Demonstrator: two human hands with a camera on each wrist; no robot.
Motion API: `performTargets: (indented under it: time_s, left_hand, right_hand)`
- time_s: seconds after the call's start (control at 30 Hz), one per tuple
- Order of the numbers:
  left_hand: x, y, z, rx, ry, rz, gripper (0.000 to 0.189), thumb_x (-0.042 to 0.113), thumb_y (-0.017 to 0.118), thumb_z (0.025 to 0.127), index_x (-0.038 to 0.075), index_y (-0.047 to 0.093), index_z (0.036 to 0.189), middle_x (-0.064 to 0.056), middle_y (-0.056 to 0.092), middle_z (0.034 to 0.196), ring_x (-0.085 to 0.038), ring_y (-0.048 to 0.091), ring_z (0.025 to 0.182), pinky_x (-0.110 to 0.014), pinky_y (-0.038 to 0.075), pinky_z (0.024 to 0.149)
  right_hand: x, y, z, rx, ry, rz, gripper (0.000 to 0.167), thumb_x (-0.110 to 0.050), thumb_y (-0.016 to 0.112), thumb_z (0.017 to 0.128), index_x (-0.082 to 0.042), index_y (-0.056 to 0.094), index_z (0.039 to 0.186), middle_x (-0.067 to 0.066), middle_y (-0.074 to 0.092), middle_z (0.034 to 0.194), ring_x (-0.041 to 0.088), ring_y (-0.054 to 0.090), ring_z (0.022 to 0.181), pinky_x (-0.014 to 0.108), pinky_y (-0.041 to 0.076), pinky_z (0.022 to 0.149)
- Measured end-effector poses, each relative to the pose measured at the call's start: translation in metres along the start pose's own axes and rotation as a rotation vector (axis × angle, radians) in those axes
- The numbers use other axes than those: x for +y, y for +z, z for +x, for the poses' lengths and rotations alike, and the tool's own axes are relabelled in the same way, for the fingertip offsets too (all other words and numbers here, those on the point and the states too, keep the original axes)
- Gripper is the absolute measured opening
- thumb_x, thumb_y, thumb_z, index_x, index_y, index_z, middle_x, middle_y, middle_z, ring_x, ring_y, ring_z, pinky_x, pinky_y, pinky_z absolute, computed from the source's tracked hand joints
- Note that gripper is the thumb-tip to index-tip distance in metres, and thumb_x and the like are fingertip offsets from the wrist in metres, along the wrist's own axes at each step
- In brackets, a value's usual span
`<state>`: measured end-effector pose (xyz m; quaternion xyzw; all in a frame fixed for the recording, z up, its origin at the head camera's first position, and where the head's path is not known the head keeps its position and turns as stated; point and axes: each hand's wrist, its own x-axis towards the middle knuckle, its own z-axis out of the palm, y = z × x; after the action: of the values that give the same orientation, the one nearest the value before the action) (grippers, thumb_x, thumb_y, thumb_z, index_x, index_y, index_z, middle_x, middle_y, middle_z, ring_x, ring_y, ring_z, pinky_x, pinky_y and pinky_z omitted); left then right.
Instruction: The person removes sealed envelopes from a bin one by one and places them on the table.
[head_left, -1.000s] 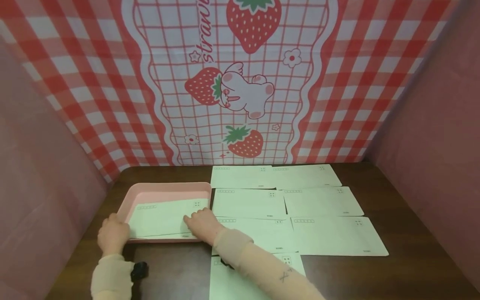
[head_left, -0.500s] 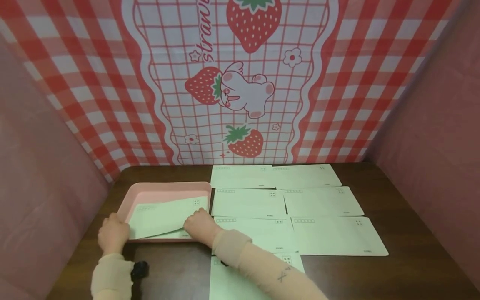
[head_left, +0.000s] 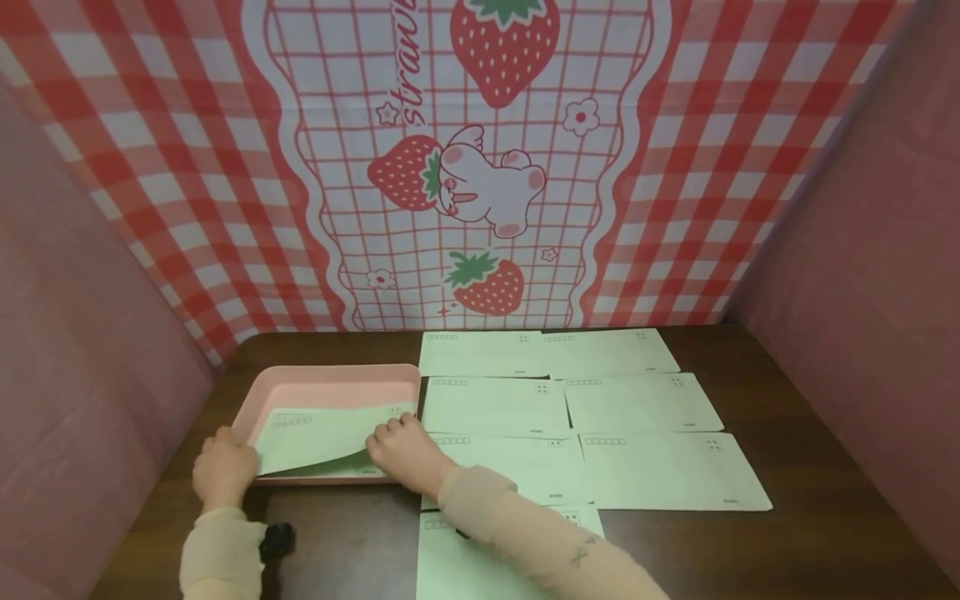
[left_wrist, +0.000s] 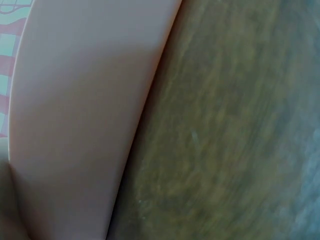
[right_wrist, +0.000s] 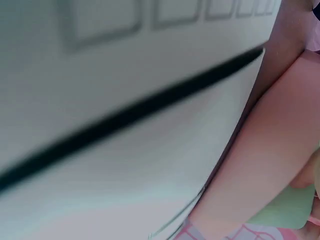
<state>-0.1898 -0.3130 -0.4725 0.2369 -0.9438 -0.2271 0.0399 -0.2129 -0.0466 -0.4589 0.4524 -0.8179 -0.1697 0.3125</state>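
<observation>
A pink tray [head_left: 337, 375] stands at the left of the table in the head view. In it lie pale green envelopes, at least two overlapping. My right hand [head_left: 405, 450] pinches the right end of the top envelope [head_left: 315, 437], whose front edge bows up off the one beneath. That hand's fingers [right_wrist: 307, 175] show at the right edge of the right wrist view, by the tray wall. My left hand [head_left: 223, 468] grips the tray's front left corner; its fingertips are hidden. The tray's outer wall [left_wrist: 85, 120] fills much of the left wrist view.
Several envelopes [head_left: 667, 471] lie flat in two columns right of the tray, some edges overlapping. One front envelope [head_left: 465, 567] is partly under my right forearm. The brown table [head_left: 825, 500] meets a strawberry-print cloth [head_left: 487, 167] behind and pink cloth at both sides.
The top envelope's right end has been raised and bent; its front edge now arches, with a dark gap below. A second row of printed boxes shows behind it. My left hand stays at the corner.
</observation>
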Motion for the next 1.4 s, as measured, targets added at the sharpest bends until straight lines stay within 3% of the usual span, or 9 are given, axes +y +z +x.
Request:
performTargets:
  time_s: [0.13, 0.33, 0.53, 0.63, 0.83, 0.9, 1.1, 1.23, 1.4]
  left_hand:
    - [0.000, 0.000, 0.000, 0.011, 0.004, -0.004, 0.039, 0.008, 0.032, 0.079, -0.016, 0.040, 0.109, -0.038, 0.044, 0.102, -0.058, 0.044, 0.091, -0.058, 0.037, 0.075]
    - [0.000, -0.001, 0.000, 0.010, 0.007, -0.001, 0.038, 0.009, 0.031, 0.080, -0.016, 0.040, 0.108, -0.038, 0.043, 0.101, -0.058, 0.045, 0.090, -0.058, 0.037, 0.075]
    - [0.003, -0.004, -0.001, 0.009, 0.002, -0.008, 0.039, 0.009, 0.030, 0.080, -0.016, 0.040, 0.109, -0.038, 0.043, 0.102, -0.057, 0.045, 0.090, -0.058, 0.037, 0.076]
    - [0.004, -0.006, -0.001, 0.001, -0.004, -0.001, 0.040, 0.009, 0.031, 0.080, -0.017, 0.039, 0.110, -0.038, 0.043, 0.103, -0.057, 0.045, 0.091, -0.058, 0.037, 0.076]
    - [0.003, -0.005, 0.001, -0.007, -0.018, -0.001, 0.040, 0.009, 0.032, 0.081, -0.017, 0.039, 0.112, -0.037, 0.042, 0.103, -0.056, 0.044, 0.091, -0.058, 0.037, 0.077]
    - [0.003, -0.002, 0.001, -0.011, -0.015, -0.002, 0.040, 0.009, 0.031, 0.082, -0.017, 0.039, 0.112, -0.037, 0.043, 0.103, -0.056, 0.045, 0.091, -0.058, 0.037, 0.076]
    - [0.002, 0.003, -0.003, 0.001, -0.001, 0.004, 0.038, 0.008, 0.032, 0.081, -0.017, 0.041, 0.108, -0.038, 0.044, 0.100, -0.056, 0.046, 0.087, -0.057, 0.037, 0.073]
    - [0.004, 0.001, -0.005, 0.002, -0.005, 0.000, 0.038, 0.008, 0.032, 0.081, -0.017, 0.040, 0.108, -0.038, 0.044, 0.100, -0.056, 0.046, 0.087, -0.058, 0.038, 0.073]
    - [0.003, -0.003, -0.004, 0.002, -0.011, 0.007, 0.038, 0.008, 0.032, 0.081, -0.017, 0.039, 0.108, -0.038, 0.043, 0.100, -0.056, 0.045, 0.088, -0.058, 0.037, 0.074]
  right_hand:
    - [0.010, -0.006, -0.005, 0.047, -0.003, -0.037, 0.014, -0.017, 0.052, 0.087, -0.023, 0.064, 0.087, -0.009, 0.064, 0.083, 0.007, 0.060, 0.075, 0.024, 0.047, 0.069]
    - [0.033, -0.019, -0.018, 0.175, -0.042, -0.009, 0.016, -0.015, 0.050, 0.090, -0.021, 0.065, 0.087, -0.008, 0.065, 0.085, 0.007, 0.062, 0.078, 0.023, 0.048, 0.072]
    - [0.051, -0.029, -0.044, 0.275, -0.082, 0.041, 0.007, -0.015, 0.058, 0.087, -0.016, 0.064, 0.090, -0.006, 0.066, 0.087, 0.007, 0.063, 0.080, 0.022, 0.049, 0.075]
    - [0.054, -0.028, -0.062, 0.313, -0.036, 0.081, 0.006, -0.012, 0.058, 0.087, -0.013, 0.063, 0.090, -0.004, 0.066, 0.088, 0.008, 0.063, 0.081, 0.022, 0.049, 0.076]
    - [0.055, -0.037, -0.098, 0.288, 0.104, 0.206, 0.036, -0.007, 0.021, 0.098, -0.008, 0.056, 0.090, 0.003, 0.065, 0.097, 0.014, 0.064, 0.089, 0.025, 0.050, 0.080]
    - [0.057, -0.043, -0.113, 0.277, 0.157, 0.257, 0.040, -0.007, 0.017, 0.099, -0.007, 0.057, 0.093, 0.005, 0.066, 0.100, 0.016, 0.064, 0.091, 0.027, 0.050, 0.080]
    - [0.069, -0.069, -0.166, 0.295, 0.296, 0.384, 0.050, -0.011, 0.016, 0.099, -0.008, 0.065, 0.101, 0.004, 0.067, 0.099, 0.017, 0.064, 0.090, 0.031, 0.051, 0.075]
    - [0.088, -0.083, -0.205, 0.347, 0.366, 0.384, 0.046, -0.007, 0.022, 0.095, -0.005, 0.068, 0.096, 0.008, 0.068, 0.098, 0.020, 0.065, 0.087, 0.033, 0.051, 0.074]
    - [0.112, -0.088, -0.252, 0.479, 0.401, 0.333, 0.039, -0.010, 0.031, 0.094, -0.003, 0.069, 0.092, 0.010, 0.068, 0.094, 0.024, 0.064, 0.082, 0.020, 0.040, 0.091]
